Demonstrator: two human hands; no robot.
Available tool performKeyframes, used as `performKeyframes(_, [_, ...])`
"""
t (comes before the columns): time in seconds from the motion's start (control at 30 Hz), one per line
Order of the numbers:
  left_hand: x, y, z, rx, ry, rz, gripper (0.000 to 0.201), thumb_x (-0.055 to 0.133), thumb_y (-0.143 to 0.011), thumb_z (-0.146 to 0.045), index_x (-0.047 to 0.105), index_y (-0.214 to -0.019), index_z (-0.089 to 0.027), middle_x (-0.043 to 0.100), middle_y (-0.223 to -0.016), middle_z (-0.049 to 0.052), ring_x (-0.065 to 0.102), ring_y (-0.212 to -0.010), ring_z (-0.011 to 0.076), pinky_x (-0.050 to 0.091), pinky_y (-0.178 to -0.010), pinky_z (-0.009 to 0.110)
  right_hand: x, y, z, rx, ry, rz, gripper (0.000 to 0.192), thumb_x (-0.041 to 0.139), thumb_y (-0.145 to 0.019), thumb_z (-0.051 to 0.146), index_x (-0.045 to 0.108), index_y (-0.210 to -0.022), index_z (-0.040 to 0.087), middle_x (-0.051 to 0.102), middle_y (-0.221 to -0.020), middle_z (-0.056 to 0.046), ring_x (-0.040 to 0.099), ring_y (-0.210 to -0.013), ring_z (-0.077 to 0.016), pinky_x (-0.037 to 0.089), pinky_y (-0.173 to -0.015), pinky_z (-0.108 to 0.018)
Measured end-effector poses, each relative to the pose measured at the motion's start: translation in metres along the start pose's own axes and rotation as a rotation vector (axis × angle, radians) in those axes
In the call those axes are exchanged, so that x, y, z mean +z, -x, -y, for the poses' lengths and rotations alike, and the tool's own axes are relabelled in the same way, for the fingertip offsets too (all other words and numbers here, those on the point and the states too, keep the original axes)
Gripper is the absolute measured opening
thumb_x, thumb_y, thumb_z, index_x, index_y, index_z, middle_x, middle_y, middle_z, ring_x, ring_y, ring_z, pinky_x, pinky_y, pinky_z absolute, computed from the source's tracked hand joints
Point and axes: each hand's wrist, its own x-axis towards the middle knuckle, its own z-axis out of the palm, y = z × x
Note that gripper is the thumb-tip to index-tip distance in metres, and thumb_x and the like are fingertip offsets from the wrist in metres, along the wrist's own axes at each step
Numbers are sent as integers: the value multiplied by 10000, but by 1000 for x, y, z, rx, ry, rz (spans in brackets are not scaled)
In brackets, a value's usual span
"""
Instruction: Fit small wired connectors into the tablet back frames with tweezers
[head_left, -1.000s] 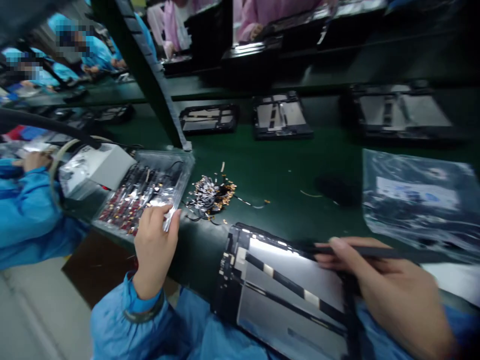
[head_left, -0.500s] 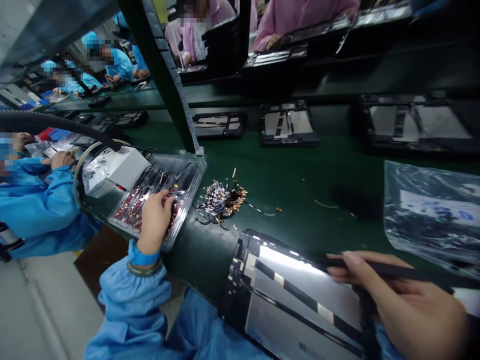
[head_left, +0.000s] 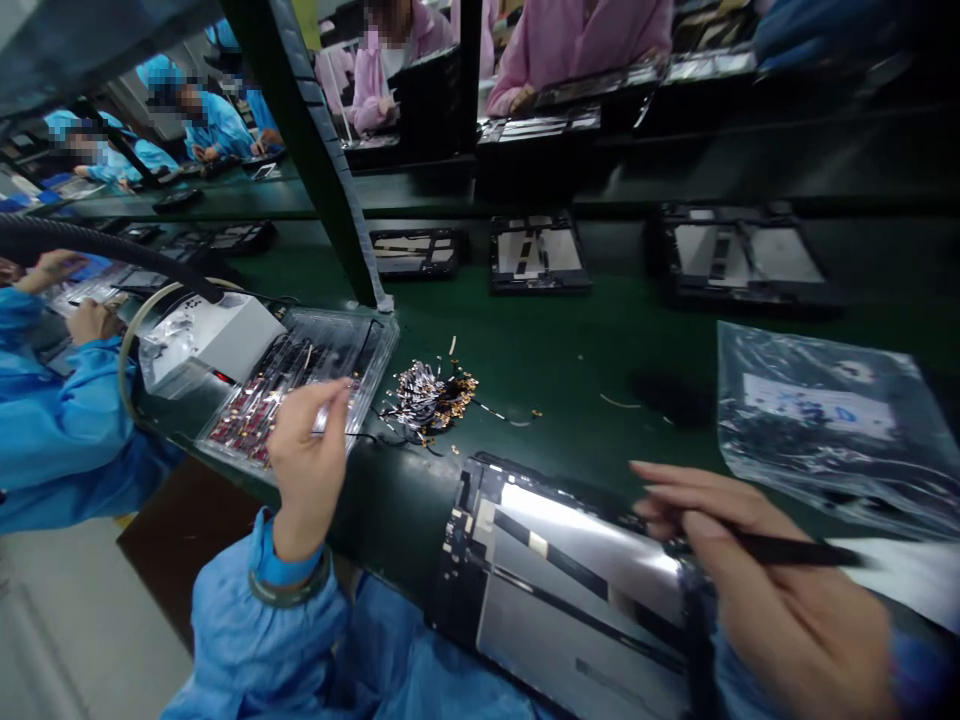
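The green desk [head_left: 570, 340] ran wide across the room, with other people in blue and pink coats at work along its far sides. Nearest the person lay an opened tablet [head_left: 555, 570], its silver back plate up, hanging partly over the desk's near edge. Right of the tablet, further back, sat a clear bag [head_left: 817, 420] of dark parts. Left of the tablet was a clear tray [head_left: 300, 385] of small red and dark pieces, and beyond the tray a white box [head_left: 214, 340] wrapped in film. Between tray and tablet lay a small pile [head_left: 424, 395] of thin cables with gold ends.

The right hand [head_left: 780, 590] hovered over the tablet's right end, fingers pinched around a thin black tool [head_left: 780, 548] like a pen. The left hand [head_left: 307, 460] was over the tray's near edge, thumb and fingertips closed on something small and pale; I could not make out what it was.
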Motion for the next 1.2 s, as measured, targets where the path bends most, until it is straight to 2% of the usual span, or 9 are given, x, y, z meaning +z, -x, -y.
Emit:
performKeyframes(0.17, [21,37,-63,-148,506,692,127,595,-823,-253,711,-833,-201,709,-827,18,637,-793,149,485,-752,245,24,-14,33,-157,-92,199,185,551,-869,256,621,-1039,239,682,-921,-54,652,-738,-164,537,-623,-258])
performKeyframes(0.3, [37,48,-83,-351,693,932,114,626,-767,-247,695,-801,-163,702,-768,24,623,-707,139,486,-665,228,31,-21,33,-91,-82,119,118,556,-875,254,634,-795,217,661,-748,-23,637,-701,-154,516,-638,-249])
performKeyframes(0.47, [44,49,-82,-548,770,1007,193,630,-749,-291,694,-859,-146,695,-765,34,615,-647,137,510,-603,238,18,-12,28,-339,183,-8,87,593,-851,165,634,-926,180,698,-825,-52,648,-725,-150,510,-646,-232])
performKeyframes(0.63, [48,58,-85,-275,683,857,161,567,-778,-216,717,-820,-174,694,-833,51,624,-781,159,494,-743,260,21,-4,29,-638,443,84,235,431,-902,98,641,-1009,106,720,-888,-136,666,-709,-183,507,-622,-267])
performKeyframes(0.73, [50,58,-84,-301,672,848,124,589,-758,-203,710,-755,-179,680,-768,35,609,-731,145,484,-712,249,22,-6,26,-568,434,92,235,401,-919,125,636,-930,135,700,-774,-94,663,-697,-175,506,-618,-258])
performKeyframes(0.87, [49,52,-81,-729,910,993,133,685,-726,-285,692,-774,-161,633,-662,-4,566,-562,95,460,-553,204,12,-6,19,-312,354,-81,141,452,-927,202,588,-891,209,683,-771,-43,652,-725,-150,500,-635,-234])
performKeyframes(0.97, [48,51,-82,-920,1134,1119,192,724,-720,-333,695,-778,-153,641,-715,7,567,-580,86,464,-544,194,12,0,16,-361,295,8,126,468,-918,178,591,-903,204,686,-770,-37,650,-717,-135,500,-638,-217])
performKeyframes(1.1, [50,53,-84,-999,1205,1173,217,754,-704,-328,708,-774,-128,647,-707,23,577,-610,78,437,-559,162,20,7,14,-452,176,142,141,470,-913,149,606,-932,181,702,-818,-57,657,-740,-139,510,-657,-227])
performKeyframes(1.2, [52,55,-85,-1001,1189,1121,250,773,-678,-333,723,-808,-126,653,-672,24,571,-607,74,426,-581,164,20,5,16,-328,91,84,125,507,-892,160,630,-894,180,694,-776,-45,646,-686,-132,501,-609,-223])
